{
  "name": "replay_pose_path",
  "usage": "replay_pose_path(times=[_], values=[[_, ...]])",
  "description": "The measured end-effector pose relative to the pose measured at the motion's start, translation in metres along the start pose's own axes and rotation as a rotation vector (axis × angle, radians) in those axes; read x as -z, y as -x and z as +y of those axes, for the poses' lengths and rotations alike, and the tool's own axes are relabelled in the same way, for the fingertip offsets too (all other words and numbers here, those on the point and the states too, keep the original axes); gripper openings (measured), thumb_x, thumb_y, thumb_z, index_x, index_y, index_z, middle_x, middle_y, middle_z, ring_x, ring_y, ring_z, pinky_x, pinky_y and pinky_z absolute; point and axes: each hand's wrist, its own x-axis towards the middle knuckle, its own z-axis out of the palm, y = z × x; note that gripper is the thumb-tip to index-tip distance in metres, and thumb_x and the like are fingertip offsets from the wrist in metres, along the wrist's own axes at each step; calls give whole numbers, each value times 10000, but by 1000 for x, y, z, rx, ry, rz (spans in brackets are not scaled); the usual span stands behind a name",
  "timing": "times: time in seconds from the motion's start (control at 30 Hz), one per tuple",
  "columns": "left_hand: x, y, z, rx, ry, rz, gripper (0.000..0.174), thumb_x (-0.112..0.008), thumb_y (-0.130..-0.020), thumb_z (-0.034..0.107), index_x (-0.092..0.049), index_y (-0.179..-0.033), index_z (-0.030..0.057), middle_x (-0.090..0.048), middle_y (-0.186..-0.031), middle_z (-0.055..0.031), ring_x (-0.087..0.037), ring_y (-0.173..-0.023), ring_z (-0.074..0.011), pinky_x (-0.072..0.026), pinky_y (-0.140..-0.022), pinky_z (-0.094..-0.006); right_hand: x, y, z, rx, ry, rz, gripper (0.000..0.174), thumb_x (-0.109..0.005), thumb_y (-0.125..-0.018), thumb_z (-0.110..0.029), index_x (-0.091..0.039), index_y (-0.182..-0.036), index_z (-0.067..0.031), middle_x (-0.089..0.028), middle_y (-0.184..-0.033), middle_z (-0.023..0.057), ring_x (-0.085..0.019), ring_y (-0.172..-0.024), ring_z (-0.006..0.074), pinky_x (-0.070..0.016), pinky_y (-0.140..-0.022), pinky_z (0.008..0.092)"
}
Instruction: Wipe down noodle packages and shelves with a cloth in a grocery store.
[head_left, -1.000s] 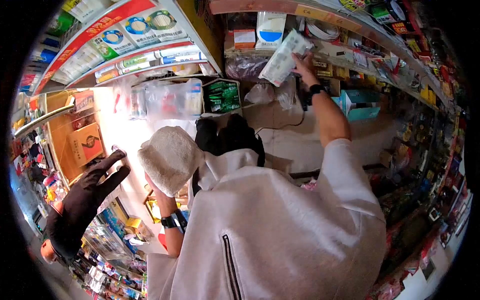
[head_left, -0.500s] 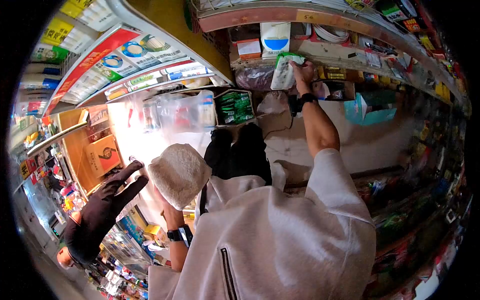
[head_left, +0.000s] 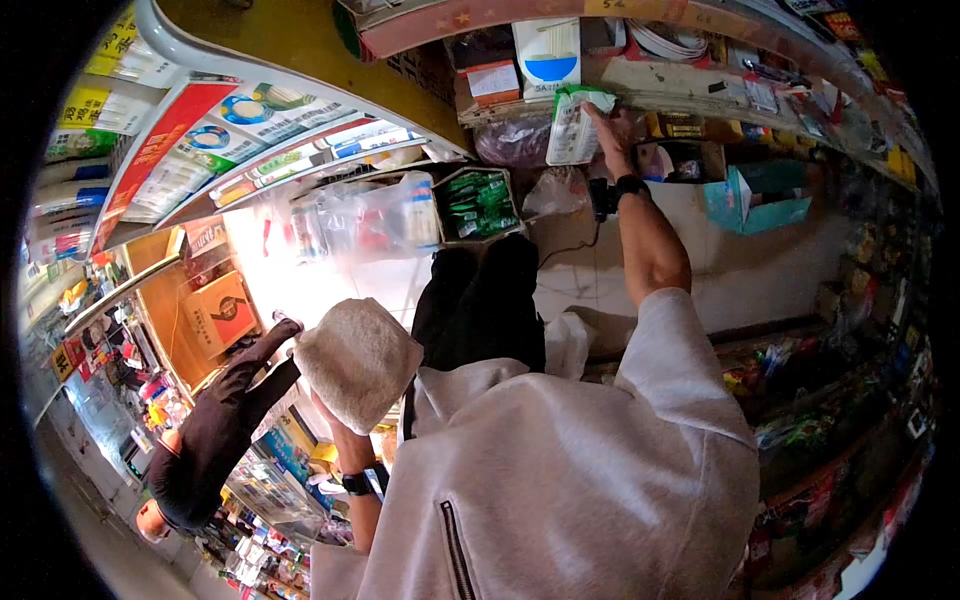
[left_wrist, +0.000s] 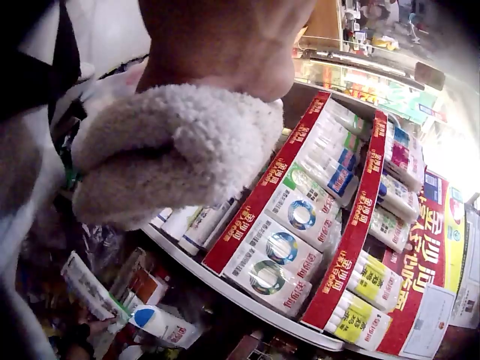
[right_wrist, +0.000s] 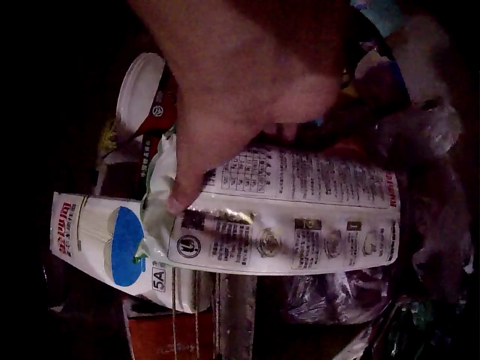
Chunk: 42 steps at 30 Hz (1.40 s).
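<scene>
My right hand (head_left: 615, 135) pinches a white printed packet with a green end (head_left: 574, 128) in front of the low shelf. The right wrist view shows the thumb on the crinkled end of this packet (right_wrist: 300, 217), its printed back toward the camera. A white noodle packet with a blue oval (right_wrist: 97, 232) stands just behind it. On the left, my left hand (left_wrist: 225, 45) holds a fluffy off-white cloth (head_left: 358, 365), folded over so that its fingers are hidden. Racks of noodle packets (left_wrist: 285, 247) stand beside the cloth in the left wrist view.
A box of green packets (head_left: 476, 204) and clear plastic bags (head_left: 380, 215) stand on the floor ahead. A teal box (head_left: 758, 198) lies to the right, under the shelf edge (head_left: 700, 95). Another person in dark clothes (head_left: 215, 450) is at the left.
The packet in my right hand has turned from a slant to nearly upright, its green end now showing. My left hand keeps the cloth. The head view has shifted.
</scene>
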Motion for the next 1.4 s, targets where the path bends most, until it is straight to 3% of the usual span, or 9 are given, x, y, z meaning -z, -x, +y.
replay_pose_path(times=[0.27, 0.47, 0.67, 0.77, 0.97, 1.13, 1.27, 1.3, 1.4], values=[[22, 31, -12, 57, -23, -23, 481, -694, -934, 229, -467, -1265, -35, -529, -1219, -105, -448, -1179, -231, -376, -1043, -361, 10, -12, 23, 70, -88, 90, 964, -797, -729, -645, -525, -1377, 14, -615, -1277, 171, -553, -1198, 290, -425, -1009, 490], [25, 43, -23, 85, -3, -56, 460, -700, -931, 224, -483, -1240, -40, -531, -1199, -97, -439, -1172, -225, -369, -1044, -355, 22, 12, 31, -170, -110, 108, 1087, -772, -752, -660, -369, -1521, -6, -391, -1553, 149, -373, -1415, 318, -340, -1123, 485], [23, 40, -49, 59, 61, -160, 440, -705, -929, 220, -499, -1214, -44, -532, -1179, -90, -431, -1165, -218, -362, -1045, -349, 18, 74, -12, -142, -743, 35, 672, -607, -956, -559, -508, -1408, -71, -586, -1351, 108, -554, -1224, 273, -456, -1010, 436], [9, 22, -74, 71, -57, -11, 477, -791, -806, 116, -547, -1186, -38, -577, -1170, -111, -490, -1176, -228, -421, -1045, -381, 12, 101, 6, -234, -1021, -370, 700, -570, -987, -533, -413, -1492, -75, -486, -1454, 116, -466, -1319, 291, -383, -1079, 500], [0, 14, -45, 11, 5, 7, 459, -777, -809, 126, -555, -1181, -27, -587, -1156, -109, -502, -1156, -235, -426, -1023, -387, -20, 168, 50, -465, -578, 44, 497, -676, -950, -355, -571, -1330, -52, -637, -1228, 65, -627, -1081, 252, -508, -917, 416], [-5, 7, -42, -7, 22, 43, 444, -765, -812, 135, -562, -1176, -17, -596, -1145, -107, -512, -1138, -240, -431, -1004, -392, 64, 118, 71, -158, -494, -288, 556, -601, -981, -417, -531, -1416, -78, -558, -1397, 112, -553, -1236, 248, -461, -1009, 409], [-11, 2, -36, -20, 28, 62, 432, -755, -813, 142, -567, -1172, -9, -602, -1135, -105, -520, -1125, -244, -434, -989, -396, 50, 164, -93, -118, -205, 62, 464, -614, -968, -434, -638, -1270, -83, -675, -1207, 46, -651, -1039, 175, -535, -865, 348], [-16, 4, -34, -16, 29, 73, 429, -753, -814, 144, -568, -1171, -7, -604, -1133, -105, -522, -1121, -245, -435, -986, -397, 69, 120, -111, -342, -260, -83, 473, -582, -994, -406, -601, -1339, -84, -602, -1349, 65, -606, -1160, 189, -509, -938, 322], [-24, 8, -30, -8, 36, 104, 421, -746, -815, 149, -572, -1168, -1, -609, -1126, -103, -528, -1111, -248, -438, -974, -400, 108, 52, -62, 107, -539, -351, 384, -600, -999, -271, -605, -1321, -63, -648, -1287, 88, -630, -1159, 245, -501, -987, 364]])
